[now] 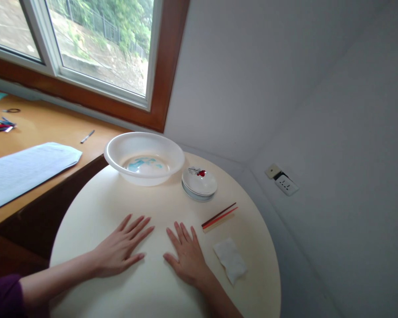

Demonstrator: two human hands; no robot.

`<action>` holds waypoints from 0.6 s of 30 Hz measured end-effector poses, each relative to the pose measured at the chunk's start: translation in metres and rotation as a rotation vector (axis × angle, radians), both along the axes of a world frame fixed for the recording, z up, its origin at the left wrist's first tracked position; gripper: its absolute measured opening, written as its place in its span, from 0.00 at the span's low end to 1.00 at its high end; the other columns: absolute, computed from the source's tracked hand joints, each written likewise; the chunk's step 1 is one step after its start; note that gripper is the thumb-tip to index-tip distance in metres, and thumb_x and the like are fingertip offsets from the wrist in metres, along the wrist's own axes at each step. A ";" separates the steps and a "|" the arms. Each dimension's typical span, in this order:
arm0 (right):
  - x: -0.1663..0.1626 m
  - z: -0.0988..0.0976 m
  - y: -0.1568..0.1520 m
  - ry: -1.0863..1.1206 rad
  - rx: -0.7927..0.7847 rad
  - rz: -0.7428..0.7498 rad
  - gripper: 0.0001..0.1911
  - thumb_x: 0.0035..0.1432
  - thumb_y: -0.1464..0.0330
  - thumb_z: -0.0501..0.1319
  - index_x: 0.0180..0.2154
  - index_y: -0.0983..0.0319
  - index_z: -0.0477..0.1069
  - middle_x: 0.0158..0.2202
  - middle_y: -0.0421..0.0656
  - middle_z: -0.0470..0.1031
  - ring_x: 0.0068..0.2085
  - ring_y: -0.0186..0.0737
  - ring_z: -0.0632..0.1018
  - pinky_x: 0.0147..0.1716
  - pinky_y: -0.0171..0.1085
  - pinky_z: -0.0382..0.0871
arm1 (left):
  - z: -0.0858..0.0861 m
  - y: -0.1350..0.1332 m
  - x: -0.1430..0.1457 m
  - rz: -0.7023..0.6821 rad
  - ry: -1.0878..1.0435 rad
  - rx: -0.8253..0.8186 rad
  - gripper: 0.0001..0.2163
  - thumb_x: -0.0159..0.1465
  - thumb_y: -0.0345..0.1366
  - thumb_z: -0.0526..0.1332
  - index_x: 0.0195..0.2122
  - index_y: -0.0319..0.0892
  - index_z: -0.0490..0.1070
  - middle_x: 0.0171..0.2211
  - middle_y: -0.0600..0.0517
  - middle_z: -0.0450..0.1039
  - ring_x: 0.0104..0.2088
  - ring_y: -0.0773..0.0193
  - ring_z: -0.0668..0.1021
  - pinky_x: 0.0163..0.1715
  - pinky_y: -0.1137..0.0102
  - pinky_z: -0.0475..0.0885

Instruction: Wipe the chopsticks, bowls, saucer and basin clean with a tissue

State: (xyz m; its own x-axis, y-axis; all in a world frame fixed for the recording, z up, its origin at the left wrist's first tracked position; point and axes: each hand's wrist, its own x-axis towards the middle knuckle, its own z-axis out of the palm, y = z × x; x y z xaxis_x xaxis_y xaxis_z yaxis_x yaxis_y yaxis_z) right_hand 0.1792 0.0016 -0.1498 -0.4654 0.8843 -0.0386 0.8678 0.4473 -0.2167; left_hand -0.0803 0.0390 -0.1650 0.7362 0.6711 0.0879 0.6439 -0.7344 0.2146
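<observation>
My left hand (121, 249) lies flat on the round cream table (96, 207), palm down, fingers spread and holding nothing. My right hand (185, 254) rests flat beside it, fingers stretched out and empty too. Beyond the hands stands a white plastic basin (144, 157) with some water and a blue-green mark at its bottom. To its right sits a small stack of white dishes (199, 183) with a red pattern. A pair of red and dark chopsticks (219, 216) lies right of my right hand. A folded white cloth (230, 259) lies nearest my right wrist.
A wooden desk (43, 128) adjoins the table on the left, carrying a sheet of paper (23, 170), a pen (87, 136) and coloured items (0, 125) at the far left. A window is above it. White walls close the right side, with a socket (285, 183) low down.
</observation>
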 end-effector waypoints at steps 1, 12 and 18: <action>0.000 0.000 0.000 0.001 0.001 -0.001 0.33 0.61 0.49 0.44 0.64 0.52 0.44 0.66 0.44 0.43 0.65 0.47 0.48 0.61 0.54 0.40 | 0.000 0.000 0.000 -0.001 0.003 -0.007 0.30 0.64 0.51 0.47 0.64 0.53 0.36 0.65 0.49 0.43 0.64 0.50 0.52 0.61 0.52 0.37; 0.000 0.003 -0.001 0.012 0.029 0.006 0.33 0.61 0.49 0.44 0.64 0.52 0.44 0.66 0.44 0.45 0.65 0.46 0.48 0.62 0.53 0.41 | -0.002 0.001 -0.001 -0.016 -0.044 0.072 0.30 0.63 0.51 0.49 0.64 0.55 0.37 0.64 0.51 0.48 0.63 0.52 0.55 0.61 0.56 0.37; -0.001 0.003 -0.002 0.030 0.016 0.003 0.33 0.61 0.48 0.43 0.64 0.53 0.45 0.66 0.45 0.45 0.65 0.47 0.48 0.62 0.54 0.40 | -0.002 0.001 -0.001 -0.009 -0.023 0.025 0.30 0.64 0.52 0.48 0.64 0.54 0.36 0.65 0.51 0.46 0.64 0.51 0.54 0.61 0.54 0.37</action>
